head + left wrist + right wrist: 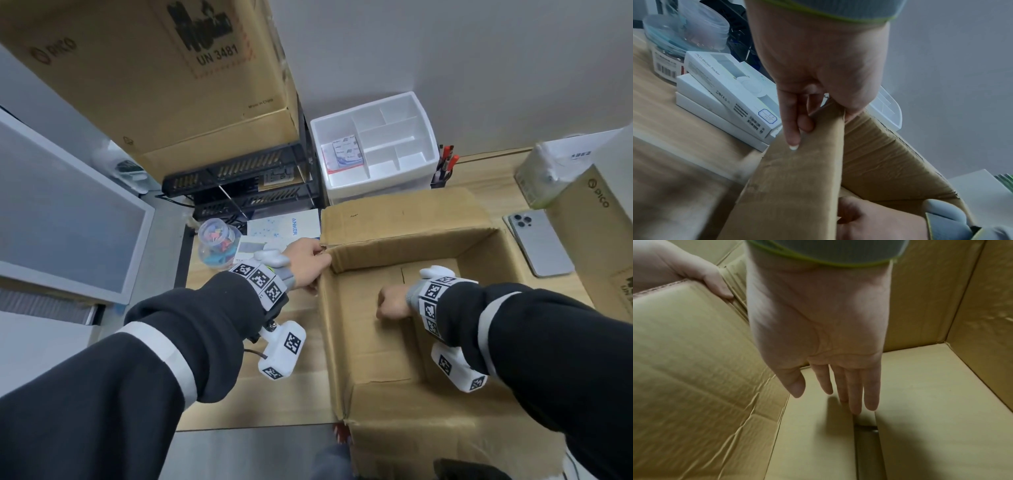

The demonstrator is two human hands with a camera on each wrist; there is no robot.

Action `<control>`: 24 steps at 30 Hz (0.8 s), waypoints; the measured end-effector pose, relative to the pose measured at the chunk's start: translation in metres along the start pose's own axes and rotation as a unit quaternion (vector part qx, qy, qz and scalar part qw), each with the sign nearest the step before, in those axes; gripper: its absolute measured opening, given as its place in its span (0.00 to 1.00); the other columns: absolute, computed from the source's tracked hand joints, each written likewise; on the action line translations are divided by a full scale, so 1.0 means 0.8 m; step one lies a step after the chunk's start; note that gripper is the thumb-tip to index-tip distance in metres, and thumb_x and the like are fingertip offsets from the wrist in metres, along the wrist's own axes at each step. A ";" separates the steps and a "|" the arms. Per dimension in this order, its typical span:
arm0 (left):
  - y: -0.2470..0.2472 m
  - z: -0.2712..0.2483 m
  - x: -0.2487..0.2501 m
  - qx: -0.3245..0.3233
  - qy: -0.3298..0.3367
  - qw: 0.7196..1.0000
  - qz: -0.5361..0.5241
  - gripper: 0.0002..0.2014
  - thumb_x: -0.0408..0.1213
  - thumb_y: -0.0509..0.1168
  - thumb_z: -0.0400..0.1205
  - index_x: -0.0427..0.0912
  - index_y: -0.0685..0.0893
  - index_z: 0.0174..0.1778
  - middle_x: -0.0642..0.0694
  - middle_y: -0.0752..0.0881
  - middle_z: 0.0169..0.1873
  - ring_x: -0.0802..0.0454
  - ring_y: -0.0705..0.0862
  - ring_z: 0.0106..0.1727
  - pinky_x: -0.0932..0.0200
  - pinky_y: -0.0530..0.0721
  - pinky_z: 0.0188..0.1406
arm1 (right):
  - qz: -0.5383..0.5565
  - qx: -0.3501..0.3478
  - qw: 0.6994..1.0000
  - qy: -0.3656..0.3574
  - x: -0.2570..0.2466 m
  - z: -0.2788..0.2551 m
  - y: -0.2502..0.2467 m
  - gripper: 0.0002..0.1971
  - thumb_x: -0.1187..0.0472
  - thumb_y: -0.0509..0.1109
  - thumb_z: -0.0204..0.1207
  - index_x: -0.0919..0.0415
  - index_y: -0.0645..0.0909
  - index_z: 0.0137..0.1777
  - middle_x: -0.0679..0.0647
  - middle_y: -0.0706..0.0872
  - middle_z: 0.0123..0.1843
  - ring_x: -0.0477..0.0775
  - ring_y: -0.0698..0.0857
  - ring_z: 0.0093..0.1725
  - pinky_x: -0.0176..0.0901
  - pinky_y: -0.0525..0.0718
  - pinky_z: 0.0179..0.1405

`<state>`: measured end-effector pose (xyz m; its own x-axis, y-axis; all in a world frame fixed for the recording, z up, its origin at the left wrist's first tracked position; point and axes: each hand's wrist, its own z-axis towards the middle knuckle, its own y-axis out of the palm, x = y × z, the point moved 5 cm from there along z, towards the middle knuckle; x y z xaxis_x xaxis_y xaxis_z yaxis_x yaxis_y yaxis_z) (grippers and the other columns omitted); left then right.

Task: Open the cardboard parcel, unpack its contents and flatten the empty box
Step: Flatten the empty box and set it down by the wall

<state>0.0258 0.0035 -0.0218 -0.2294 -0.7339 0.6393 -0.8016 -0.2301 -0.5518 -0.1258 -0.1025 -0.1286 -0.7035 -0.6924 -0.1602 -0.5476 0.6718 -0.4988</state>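
Note:
The cardboard box (356, 346) stands open on the wooden desk (274, 394), flaps folded out, with nothing lying inside. My left hand (308, 263) pinches the rim at the box's far-left corner (838, 138), thumb inside and fingers outside. My right hand (392, 303) reaches down inside the box. In the right wrist view its fingers (855, 399) are straight and point at the seam (865, 434) between the bottom flaps (931, 402). Whether the tips touch the bottom is unclear.
Left of the box lie stacked white product boxes (721, 100) and a clear jar of coloured clips (219, 243). A white organiser (376, 144) stands behind, a phone (537, 240) and a Pico carton (592, 233) to the right. A black rack (239, 185) carries a big carton.

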 end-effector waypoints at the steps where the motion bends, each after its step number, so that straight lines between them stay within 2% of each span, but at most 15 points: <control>1: 0.001 0.001 0.000 -0.008 0.001 1.000 -0.004 0.10 0.29 0.59 0.82 0.38 0.77 0.34 0.38 0.81 0.26 0.41 0.82 0.27 0.39 0.92 0.35 | -0.003 -0.003 1.000 -0.001 0.000 0.002 0.000 0.27 0.45 0.65 0.73 0.55 0.79 0.70 0.55 0.85 0.64 0.60 0.84 0.61 0.53 0.81 0.68; 4: -0.001 0.004 -0.002 -0.016 0.004 1.000 -0.020 0.10 0.28 0.59 0.81 0.38 0.77 0.34 0.38 0.80 0.27 0.41 0.81 0.27 0.40 0.92 0.35 | -0.024 -0.006 1.000 -0.006 -0.001 0.005 0.002 0.28 0.45 0.63 0.73 0.55 0.79 0.71 0.55 0.84 0.65 0.59 0.84 0.59 0.52 0.82 0.66; 7: -0.003 0.008 -0.002 -0.022 0.009 0.999 -0.028 0.09 0.28 0.60 0.81 0.38 0.78 0.34 0.37 0.80 0.27 0.41 0.81 0.28 0.39 0.91 0.35 | -0.049 0.003 0.999 -0.004 -0.003 0.009 0.003 0.27 0.46 0.64 0.75 0.56 0.78 0.73 0.57 0.78 0.69 0.59 0.84 0.59 0.53 0.84 0.63; 9: -0.004 0.008 -0.001 -0.029 0.012 0.999 -0.038 0.06 0.28 0.60 0.79 0.34 0.80 0.38 0.36 0.81 0.28 0.41 0.82 0.29 0.36 0.91 0.35 | -0.047 0.005 0.999 -0.005 -0.005 0.012 0.006 0.29 0.45 0.65 0.74 0.54 0.76 0.75 0.57 0.71 0.73 0.62 0.81 0.64 0.55 0.82 0.66; 11: -0.006 0.009 0.001 -0.029 0.017 0.998 -0.046 0.06 0.27 0.60 0.79 0.29 0.81 0.42 0.36 0.80 0.28 0.41 0.80 0.28 0.40 0.90 0.31 | -0.032 0.008 0.999 -0.013 -0.006 0.013 0.008 0.31 0.45 0.67 0.72 0.53 0.75 0.76 0.57 0.69 0.74 0.64 0.77 0.70 0.56 0.78 0.69; 13: -0.010 0.008 0.004 -0.021 0.023 0.998 -0.045 0.06 0.25 0.60 0.79 0.30 0.82 0.41 0.38 0.78 0.27 0.43 0.78 0.26 0.53 0.87 0.24 | -0.009 0.016 1.000 -0.020 -0.006 0.012 0.007 0.32 0.47 0.67 0.68 0.52 0.75 0.75 0.56 0.69 0.75 0.64 0.77 0.71 0.57 0.78 0.70; 15: -0.014 0.007 0.007 -0.014 0.027 0.998 -0.048 0.06 0.24 0.59 0.80 0.33 0.81 0.41 0.39 0.77 0.27 0.44 0.77 0.25 0.58 0.84 0.20 | 0.009 0.027 0.999 -0.029 -0.007 0.013 0.006 0.31 0.49 0.67 0.68 0.55 0.77 0.73 0.56 0.72 0.75 0.62 0.79 0.69 0.55 0.79 0.70; 19: -0.015 0.006 0.012 -0.016 0.040 0.998 -0.035 0.07 0.27 0.60 0.81 0.35 0.81 0.39 0.38 0.79 0.28 0.42 0.81 0.28 0.55 0.87 0.24 | 0.007 0.034 0.999 -0.016 -0.008 0.013 0.001 0.29 0.49 0.65 0.73 0.58 0.76 0.74 0.58 0.72 0.75 0.62 0.79 0.68 0.54 0.79 0.70; 21: -0.014 0.005 0.015 -0.022 0.041 0.998 -0.039 0.07 0.26 0.60 0.81 0.30 0.82 0.41 0.37 0.80 0.29 0.41 0.82 0.30 0.53 0.88 0.25 | -0.004 0.030 0.999 -0.014 -0.008 0.013 -0.003 0.28 0.48 0.65 0.75 0.58 0.76 0.74 0.58 0.73 0.74 0.63 0.79 0.68 0.54 0.79 0.69; 22: -0.014 0.004 0.016 -0.026 0.042 0.998 -0.043 0.07 0.26 0.60 0.81 0.27 0.82 0.43 0.36 0.80 0.30 0.40 0.82 0.30 0.52 0.89 0.26 | -0.007 0.030 0.999 -0.014 -0.007 0.013 -0.005 0.27 0.48 0.65 0.75 0.58 0.78 0.73 0.58 0.75 0.72 0.62 0.80 0.67 0.53 0.80 0.68; 24: -0.015 0.003 0.018 -0.031 0.044 0.998 -0.042 0.07 0.25 0.60 0.81 0.28 0.82 0.43 0.35 0.80 0.31 0.40 0.82 0.31 0.51 0.89 0.27 | -0.006 0.038 0.999 -0.019 -0.006 0.014 -0.010 0.24 0.50 0.64 0.75 0.60 0.81 0.68 0.57 0.81 0.67 0.61 0.84 0.61 0.51 0.83 0.64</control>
<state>0.0329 -0.0059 -0.0071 -0.2045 -0.6546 0.7278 -0.8519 -0.2472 -0.4617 -0.1131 -0.1074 -0.1337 -0.6787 -0.7104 -0.1862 -0.5189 0.6433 -0.5630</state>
